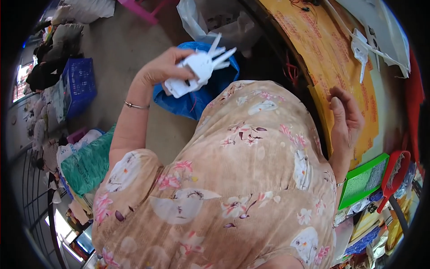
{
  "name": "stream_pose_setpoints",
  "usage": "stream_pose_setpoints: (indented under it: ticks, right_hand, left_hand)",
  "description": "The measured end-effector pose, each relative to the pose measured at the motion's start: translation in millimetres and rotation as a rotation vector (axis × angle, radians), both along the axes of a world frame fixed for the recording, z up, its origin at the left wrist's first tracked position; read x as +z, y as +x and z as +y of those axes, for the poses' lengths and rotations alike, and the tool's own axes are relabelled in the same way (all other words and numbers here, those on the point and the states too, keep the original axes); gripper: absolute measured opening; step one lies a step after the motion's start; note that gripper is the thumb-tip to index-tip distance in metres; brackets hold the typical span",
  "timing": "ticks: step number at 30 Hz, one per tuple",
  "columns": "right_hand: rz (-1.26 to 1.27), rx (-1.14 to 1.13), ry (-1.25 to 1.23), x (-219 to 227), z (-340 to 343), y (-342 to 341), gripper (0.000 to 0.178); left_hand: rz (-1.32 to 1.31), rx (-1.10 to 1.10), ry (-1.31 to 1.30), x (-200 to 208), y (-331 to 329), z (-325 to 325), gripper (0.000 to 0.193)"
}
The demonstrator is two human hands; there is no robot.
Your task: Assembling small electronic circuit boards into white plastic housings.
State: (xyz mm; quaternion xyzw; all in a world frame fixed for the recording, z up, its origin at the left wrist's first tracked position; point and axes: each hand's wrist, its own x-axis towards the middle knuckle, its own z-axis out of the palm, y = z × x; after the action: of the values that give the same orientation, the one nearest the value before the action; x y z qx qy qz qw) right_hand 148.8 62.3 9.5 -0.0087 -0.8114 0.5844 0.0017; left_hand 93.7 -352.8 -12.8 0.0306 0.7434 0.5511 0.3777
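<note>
My left hand [165, 67] is closed around several white plastic pieces [201, 67] with long thin prongs pointing away from me. It holds them above a blue bag [172, 103], whose mouth is partly hidden behind the pieces and hand. At the right, my right hand [347, 119] hovers by the edge of a table covered with yellow tape [329, 58]. Its fingers are loosely curled, the thumb stands apart, and I see nothing held in them. Farther along that table lies another white pronged plastic piece [359, 50].
A green-rimmed tray [363, 181] and a red scoop-shaped container [395, 172] sit right of my right wrist. Left on the floor stand a blue plastic basket [80, 85] and a green bundle [87, 161]. A clear plastic bag [192, 20] lies beyond the blue bag.
</note>
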Motion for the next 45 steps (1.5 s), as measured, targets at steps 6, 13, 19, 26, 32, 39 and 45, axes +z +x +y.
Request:
stream_pose_setpoints:
  ticks: [6, 13, 19, 26, 32, 39, 45]
  right_hand:
    - [-0.004, -0.018, 0.058, -0.1, -0.1, 3.3, 0.013]
    - [0.147, 0.045, 0.216, 2.1, -2.1, 0.1, 0.009]
    - [0.217, -0.116, 0.210, 0.4, 25.4, 19.2, 0.007]
    - [0.334, -0.176, 0.166, -4.8, 26.2, 20.2, 0.004]
    - [0.235, -0.356, -0.068, -12.3, 23.6, 24.9, 0.004]
    - [0.211, -0.302, -0.074, 6.6, 15.6, 24.4, 0.004]
    - [0.154, -0.192, -0.034, 6.8, 13.8, 24.1, 0.002]
  left_hand:
    - [-0.478, 0.251, -0.086, -115.2, 37.7, -39.5, 0.041]
    - [0.023, 0.188, -0.700, -202.9, 18.1, -25.6, 0.054]
    - [0.152, -0.268, -0.180, 22.6, -24.2, 125.0, 0.031]
    - [0.706, -0.607, 0.201, 50.6, -79.4, 294.8, 0.020]
    - [0.873, -0.461, 0.177, 33.8, -135.9, 411.9, 0.024]
    - [1.488, -0.161, -0.556, 30.7, -225.0, 416.2, 0.030]
    - [1.284, -0.254, -0.834, 66.4, -324.2, 374.9, 0.053]
